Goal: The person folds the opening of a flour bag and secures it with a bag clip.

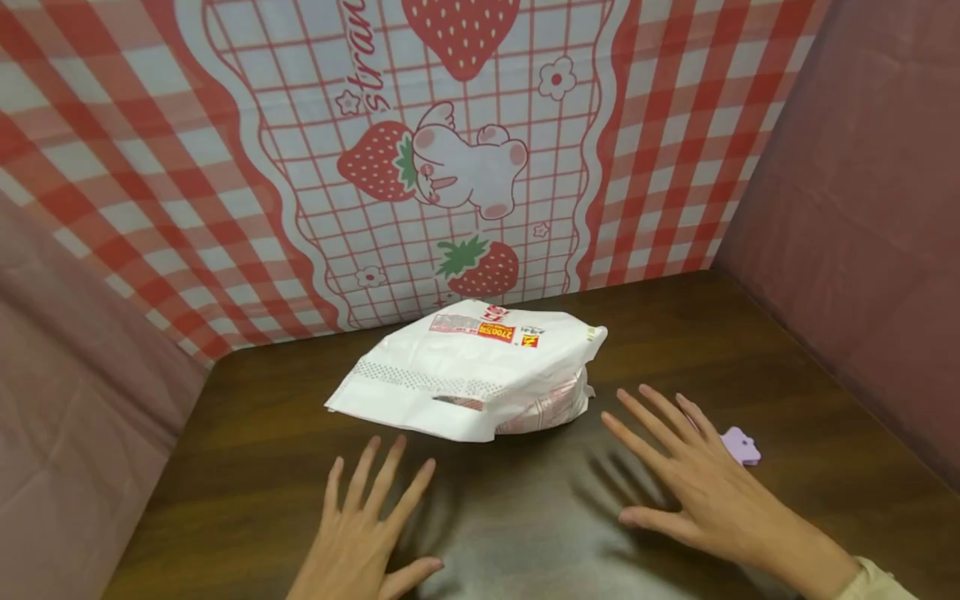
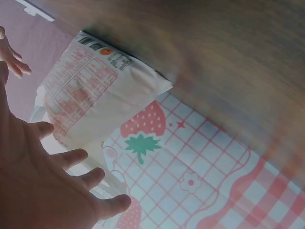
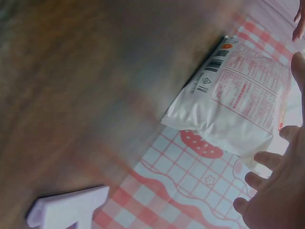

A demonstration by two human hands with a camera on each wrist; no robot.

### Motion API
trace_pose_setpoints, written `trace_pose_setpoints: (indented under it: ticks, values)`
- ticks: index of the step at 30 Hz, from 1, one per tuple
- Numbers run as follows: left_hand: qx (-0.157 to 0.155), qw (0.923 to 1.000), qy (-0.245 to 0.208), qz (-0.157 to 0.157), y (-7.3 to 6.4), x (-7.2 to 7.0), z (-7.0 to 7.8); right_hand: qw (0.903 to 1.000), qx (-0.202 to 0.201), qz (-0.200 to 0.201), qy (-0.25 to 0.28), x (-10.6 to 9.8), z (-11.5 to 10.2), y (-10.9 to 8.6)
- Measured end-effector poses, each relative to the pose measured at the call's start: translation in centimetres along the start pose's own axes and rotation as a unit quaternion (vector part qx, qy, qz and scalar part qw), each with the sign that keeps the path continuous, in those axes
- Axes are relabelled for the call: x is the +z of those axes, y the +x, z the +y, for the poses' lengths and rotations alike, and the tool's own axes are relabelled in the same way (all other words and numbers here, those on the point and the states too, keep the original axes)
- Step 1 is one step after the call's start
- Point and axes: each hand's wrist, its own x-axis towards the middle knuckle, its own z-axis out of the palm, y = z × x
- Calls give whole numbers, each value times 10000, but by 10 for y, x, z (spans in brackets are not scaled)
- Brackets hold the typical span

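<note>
A white plastic package (image 1: 450,367) with red and yellow print lies on the table, its flat edge with a dotted band and a slot toward me. The left wrist view shows the underside of the package (image 2: 86,86), with red text and a barcode. My left hand (image 1: 367,525) is held over the table in front of the package, fingers spread, holding nothing. To the right of the package, my right hand (image 1: 697,483) hovers with fingers apart, also holding nothing. Beside it lies a lilac plastic piece (image 1: 741,447), partly hidden behind the hand.
The dark brown wooden table (image 1: 247,467) meets a red-and-white checked cloth (image 1: 652,150) with strawberry prints at the back. Pink cloth (image 1: 862,233) stands along the right side, and more pink drapery (image 1: 75,400) hangs at the left.
</note>
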Motion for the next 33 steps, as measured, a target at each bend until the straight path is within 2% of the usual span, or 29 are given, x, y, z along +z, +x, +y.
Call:
trace_pose_setpoints:
  ticks: [5,11,21,27,33]
  values:
    - [91,9999,77,7,3,-5,2,9994,-195,274,-8,-4,0,8]
    - [274,9995,82,159,7,-11,5,9966,-451,687,36,-7,1,18]
    - [463,9975,-91,520,13,-21,9,9938,-560,951,147,-9,-1,36]
    - [557,9968,-65,578,17,-25,11,9908,-655,1165,207,-8,-2,47]
    - [790,9944,-31,699,23,-33,12,9869,-798,1380,250,-4,-1,59]
